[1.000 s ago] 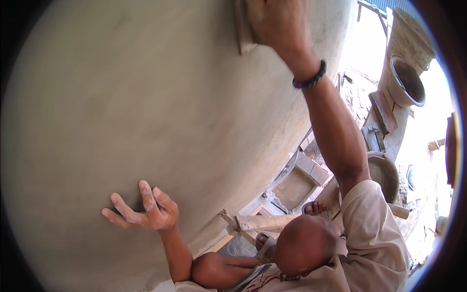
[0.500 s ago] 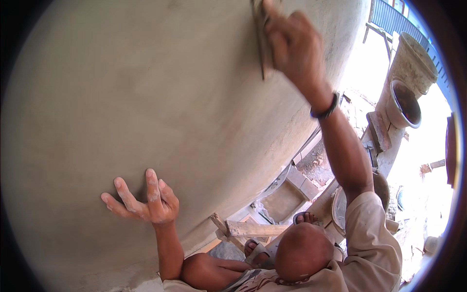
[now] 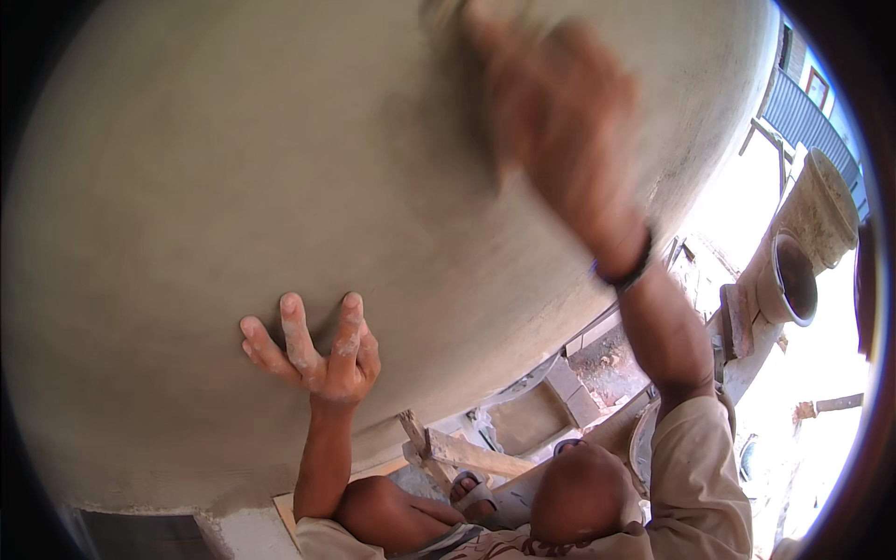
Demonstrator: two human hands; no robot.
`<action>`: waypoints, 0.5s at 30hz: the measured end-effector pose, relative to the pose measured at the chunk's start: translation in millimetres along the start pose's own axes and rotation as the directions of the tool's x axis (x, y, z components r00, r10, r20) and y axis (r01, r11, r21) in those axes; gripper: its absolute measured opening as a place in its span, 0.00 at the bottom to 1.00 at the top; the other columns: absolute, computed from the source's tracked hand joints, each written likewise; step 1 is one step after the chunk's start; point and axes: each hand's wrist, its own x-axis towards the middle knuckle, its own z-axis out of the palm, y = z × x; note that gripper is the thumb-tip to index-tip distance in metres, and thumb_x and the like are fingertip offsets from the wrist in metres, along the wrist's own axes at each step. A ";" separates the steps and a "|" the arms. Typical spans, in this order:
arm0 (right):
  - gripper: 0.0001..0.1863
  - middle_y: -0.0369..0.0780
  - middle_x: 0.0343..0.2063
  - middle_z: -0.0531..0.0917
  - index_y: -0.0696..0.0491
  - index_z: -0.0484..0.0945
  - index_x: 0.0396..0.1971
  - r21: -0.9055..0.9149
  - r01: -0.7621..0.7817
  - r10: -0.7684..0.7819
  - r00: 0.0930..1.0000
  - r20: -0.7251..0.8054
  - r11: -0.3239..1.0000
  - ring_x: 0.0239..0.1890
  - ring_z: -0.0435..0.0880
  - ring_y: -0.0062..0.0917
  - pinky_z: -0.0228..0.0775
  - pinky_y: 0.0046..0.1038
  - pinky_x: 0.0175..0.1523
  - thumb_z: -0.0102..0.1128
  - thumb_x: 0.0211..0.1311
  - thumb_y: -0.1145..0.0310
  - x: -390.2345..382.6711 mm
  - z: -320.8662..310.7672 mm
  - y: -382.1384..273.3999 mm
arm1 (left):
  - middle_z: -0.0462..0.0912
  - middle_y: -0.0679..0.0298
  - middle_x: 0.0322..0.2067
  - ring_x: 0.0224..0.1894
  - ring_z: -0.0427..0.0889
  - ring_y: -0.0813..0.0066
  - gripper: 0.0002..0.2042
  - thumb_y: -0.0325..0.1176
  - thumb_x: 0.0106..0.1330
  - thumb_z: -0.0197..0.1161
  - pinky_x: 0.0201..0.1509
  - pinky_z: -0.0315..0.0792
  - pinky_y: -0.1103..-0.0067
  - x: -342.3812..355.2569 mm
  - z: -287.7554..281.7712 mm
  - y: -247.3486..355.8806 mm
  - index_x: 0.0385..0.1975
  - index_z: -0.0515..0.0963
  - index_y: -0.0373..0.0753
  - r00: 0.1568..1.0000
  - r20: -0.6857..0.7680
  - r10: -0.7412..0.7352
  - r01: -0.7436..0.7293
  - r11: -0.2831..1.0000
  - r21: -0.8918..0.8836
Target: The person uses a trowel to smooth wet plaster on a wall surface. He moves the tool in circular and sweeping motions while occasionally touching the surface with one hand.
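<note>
A broad, smooth grey plastered wall fills most of the head view. My left hand rests on its lower part, fingers spread and fingertips dusted pale, holding nothing. Higher up and to the right, my right hand, smeared by motion and with a dark band at its wrist, is closed on a flat plastering float. The float is seen nearly edge-on against the plaster; blur and the hand hide most of it.
Two buckets stand on a plank at the right, by a wooden block. Below are a wooden beam and a shallow mortar trough. A dark opening shows under the wall at lower left.
The view has shifted, so the buckets sit lower and the dark opening shows. My right hand with the float is lower in the picture; my left hand appears farther right and slightly higher.
</note>
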 end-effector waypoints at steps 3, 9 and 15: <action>0.18 0.37 0.17 0.72 0.63 0.78 0.53 0.045 -0.224 0.228 0.968 -0.108 0.973 0.23 0.67 0.23 0.65 0.28 0.29 0.49 0.66 0.73 76.5 -25.4 64.4 | 0.66 0.51 0.66 0.72 0.48 0.34 0.11 0.37 0.65 0.58 0.73 0.38 0.48 -3.2 1.7 6.8 0.44 0.84 0.58 0.998 0.008 -0.058 0.058 0.998 -0.023; 0.18 0.39 0.19 0.70 0.64 0.78 0.51 0.077 -0.104 0.117 0.975 -0.191 0.992 0.22 0.68 0.26 0.64 0.31 0.30 0.48 0.65 0.74 44.3 -6.4 12.1 | 0.68 0.50 0.64 0.72 0.49 0.36 0.11 0.38 0.64 0.59 0.74 0.38 0.50 -2.7 6.5 7.0 0.44 0.84 0.60 0.997 -0.033 -0.063 0.061 0.997 -0.057; 0.30 0.42 0.41 0.73 0.33 0.77 0.58 0.122 -0.135 0.092 0.947 0.307 0.983 0.37 0.70 0.34 0.58 0.34 0.41 0.61 0.52 0.71 -155.4 10.9 -87.7 | 0.68 0.49 0.64 0.72 0.49 0.36 0.12 0.37 0.65 0.58 0.74 0.37 0.50 -4.6 -2.6 0.1 0.44 0.84 0.59 0.998 -0.008 -0.065 0.063 0.987 -0.151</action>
